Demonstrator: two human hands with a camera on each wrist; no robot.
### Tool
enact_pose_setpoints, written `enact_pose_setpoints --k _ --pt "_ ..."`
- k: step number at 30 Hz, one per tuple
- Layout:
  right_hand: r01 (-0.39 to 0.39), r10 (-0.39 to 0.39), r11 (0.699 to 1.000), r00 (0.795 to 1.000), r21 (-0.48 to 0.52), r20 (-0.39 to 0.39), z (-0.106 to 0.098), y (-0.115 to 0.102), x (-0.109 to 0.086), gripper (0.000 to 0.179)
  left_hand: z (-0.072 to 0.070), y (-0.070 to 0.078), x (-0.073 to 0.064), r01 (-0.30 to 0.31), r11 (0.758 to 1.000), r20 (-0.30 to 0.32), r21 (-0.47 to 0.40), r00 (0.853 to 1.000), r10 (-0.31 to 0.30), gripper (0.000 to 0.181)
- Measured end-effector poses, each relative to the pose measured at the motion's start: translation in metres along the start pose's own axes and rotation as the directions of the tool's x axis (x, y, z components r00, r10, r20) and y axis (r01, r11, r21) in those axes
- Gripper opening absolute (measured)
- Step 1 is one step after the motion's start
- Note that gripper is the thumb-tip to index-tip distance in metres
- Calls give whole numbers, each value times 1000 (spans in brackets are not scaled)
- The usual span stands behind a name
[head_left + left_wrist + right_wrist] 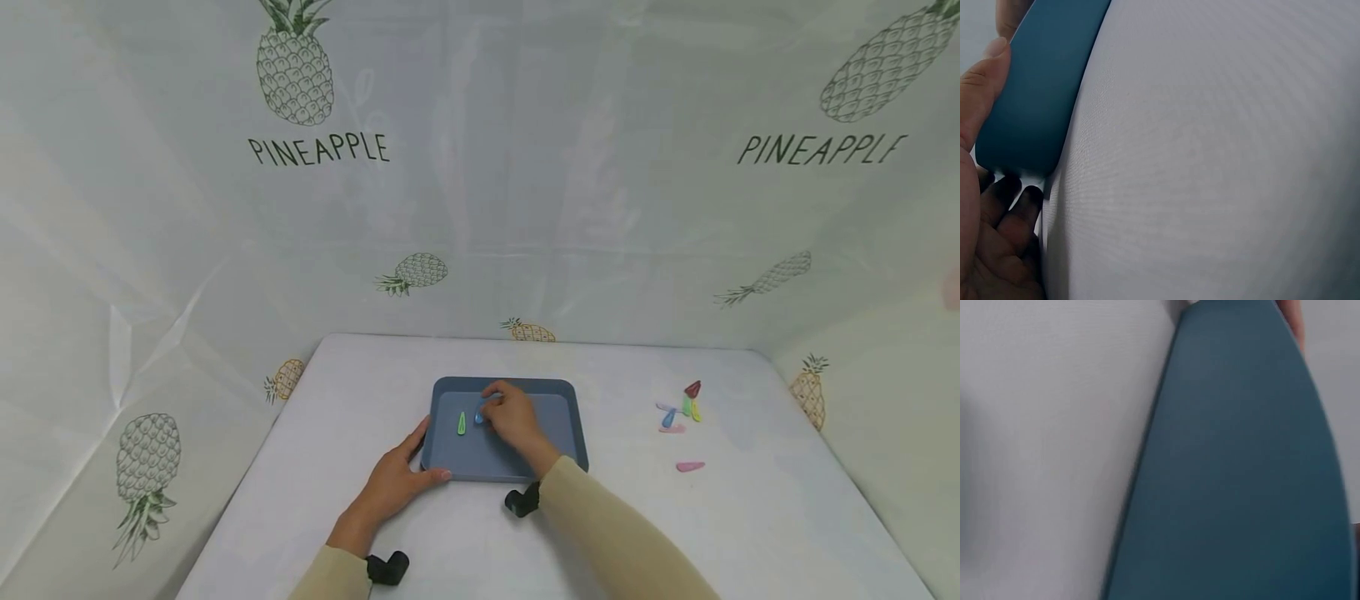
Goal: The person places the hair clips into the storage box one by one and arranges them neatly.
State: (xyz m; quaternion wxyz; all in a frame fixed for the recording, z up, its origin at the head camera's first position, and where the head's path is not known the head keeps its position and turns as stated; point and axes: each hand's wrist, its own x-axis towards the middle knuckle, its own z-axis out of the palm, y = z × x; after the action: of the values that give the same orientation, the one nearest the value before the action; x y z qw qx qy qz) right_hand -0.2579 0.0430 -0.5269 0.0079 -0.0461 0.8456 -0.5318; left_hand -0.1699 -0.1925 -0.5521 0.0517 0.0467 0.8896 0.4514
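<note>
A blue-grey tray (pixel 495 468) lies on the white table. My left hand (pixel 396 482) holds its near left corner, fingers along the left side and thumb on the front rim. In the left wrist view the thumb (pixel 988 81) rests on the tray's wall (pixel 1041 94), and other fingertips are at the corner. Over the tray, my right hand (pixel 517 419) pinches a small blue hair clip (pixel 478 417); the fingers partly hide it. Left of that clip, a green hair clip (pixel 461 423) lies upright on the tray floor. The right wrist view shows mostly the tray's front wall (pixel 1222 456).
Several coloured hair clips lie right of the tray, among them a dark red one (pixel 693 389), a blue one (pixel 669 417) and, nearer me, a pink one (pixel 690 467). A pineapple-print sheet (pixel 525 208) stands behind the table (pixel 630 533).
</note>
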Motion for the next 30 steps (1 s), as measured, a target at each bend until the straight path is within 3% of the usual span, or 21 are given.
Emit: enact_pose_setpoints --k 10,14,21,30 --pt "16 -13 992 1000 -125 22 8 -2 -1 15 -1 1 0 5 1000 16 -12 1000 -5 106" --pt "61 -61 977 998 -204 6 12 -3 -3 13 -1 0 0 5 1000 11 -7 1000 -5 105" --pt "69 -74 945 997 -320 -3 19 -3 -4 12 0 0 1 20 1000 16 -5 1000 -20 105" --pt "106 -109 917 994 -385 15 20 -2 -5 10 0 0 1 24 1000 10 1 1000 -24 104"
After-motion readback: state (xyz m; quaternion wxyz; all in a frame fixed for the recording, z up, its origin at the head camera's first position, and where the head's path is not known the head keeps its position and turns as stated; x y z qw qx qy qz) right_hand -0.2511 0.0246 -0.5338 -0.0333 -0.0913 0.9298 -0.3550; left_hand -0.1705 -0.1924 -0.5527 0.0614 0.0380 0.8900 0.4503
